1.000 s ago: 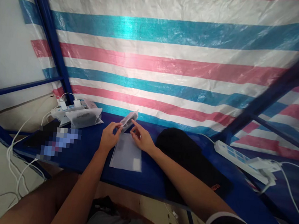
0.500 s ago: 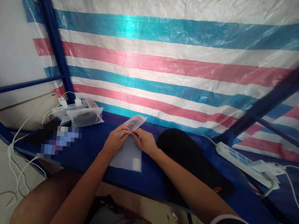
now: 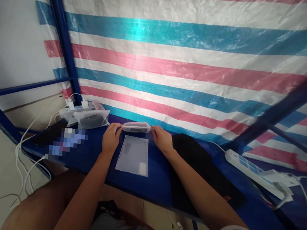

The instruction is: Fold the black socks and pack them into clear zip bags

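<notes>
In the head view, grips the see-through bag [image 3: 137, 126] at both ends over the middle of the blue table [image 3: 158, 170]; cannot tell whether resting on the surface or raised just above. Pinches its 9 o'clock end with the left hand [image 3: 111, 138], closing thumb and fingers narrowly; pinches its 3 o'clock end likewise with the right hand [image 3: 163, 140]. Makes out a dark item [image 3: 134, 130] inside, too blurred to name. Has the flat bag [image 3: 133, 156] lying on the table at 6 o'clock from there, apart from both hands. Has the upright bag [image 3: 92, 119] at 9 o'clock, beyond the left hand and near the left power strip [image 3: 79, 108]; has the black bundle [image 3: 193, 152] toward 4 o'clock, beyond the right hand, and the right power strip [image 3: 246, 168] farther out between 3 and 4. Faces the striped sheet [image 3: 174, 69] at 12 o'clock. Seems, judging by the two pinches, to be at the step of drawing the bag's edge straight. Probably calls next for an even hold at both ends, with the edge level and the dark item settled inside.
</notes>
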`<state>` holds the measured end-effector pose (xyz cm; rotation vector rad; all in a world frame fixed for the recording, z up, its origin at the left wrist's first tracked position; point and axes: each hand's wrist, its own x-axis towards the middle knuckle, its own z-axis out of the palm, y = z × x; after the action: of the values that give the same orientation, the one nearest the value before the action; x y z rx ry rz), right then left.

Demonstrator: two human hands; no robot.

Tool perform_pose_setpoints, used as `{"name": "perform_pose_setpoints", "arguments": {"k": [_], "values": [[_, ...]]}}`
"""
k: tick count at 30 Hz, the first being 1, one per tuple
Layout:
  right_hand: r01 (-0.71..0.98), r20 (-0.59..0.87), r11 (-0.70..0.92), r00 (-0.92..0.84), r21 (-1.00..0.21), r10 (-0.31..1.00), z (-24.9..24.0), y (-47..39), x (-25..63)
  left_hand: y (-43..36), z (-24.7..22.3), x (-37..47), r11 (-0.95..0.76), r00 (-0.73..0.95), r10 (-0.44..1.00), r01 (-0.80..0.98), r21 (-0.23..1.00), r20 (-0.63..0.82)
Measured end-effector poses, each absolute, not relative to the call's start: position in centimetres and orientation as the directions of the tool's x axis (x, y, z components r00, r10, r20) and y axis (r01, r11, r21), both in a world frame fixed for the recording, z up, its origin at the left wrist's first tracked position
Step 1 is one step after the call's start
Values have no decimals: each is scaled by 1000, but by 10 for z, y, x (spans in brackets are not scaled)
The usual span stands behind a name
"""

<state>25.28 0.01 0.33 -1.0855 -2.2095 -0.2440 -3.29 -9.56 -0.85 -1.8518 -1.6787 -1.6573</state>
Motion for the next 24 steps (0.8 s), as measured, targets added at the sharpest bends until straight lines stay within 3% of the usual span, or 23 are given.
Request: {"name": "perform_pose_setpoints", "arguments": {"k": [4, 7, 11, 15, 24], "values": [[734, 652, 660, -422, -163, 630, 5, -1, 250, -96, -8, -39, -381, -332, 547, 718, 582, 768], [604, 682, 756, -445, -250, 581, 6, -4, 245, -94, -10, -40, -396, -398, 521, 671, 627, 755], [385, 707, 854, -490, -349, 510, 6, -9, 237, -90, -16, -35, -394, -437, 592, 576, 716, 677], [302, 689, 866, -524, -398, 500, 4, -14, 230, -86, -21, -27, -416, -408, 658, 504, 757, 633], [354, 652, 900, -623, -256, 431, 3, -20, 225, -91, -14, -8, -542, -272, 637, 507, 670, 721]]}}
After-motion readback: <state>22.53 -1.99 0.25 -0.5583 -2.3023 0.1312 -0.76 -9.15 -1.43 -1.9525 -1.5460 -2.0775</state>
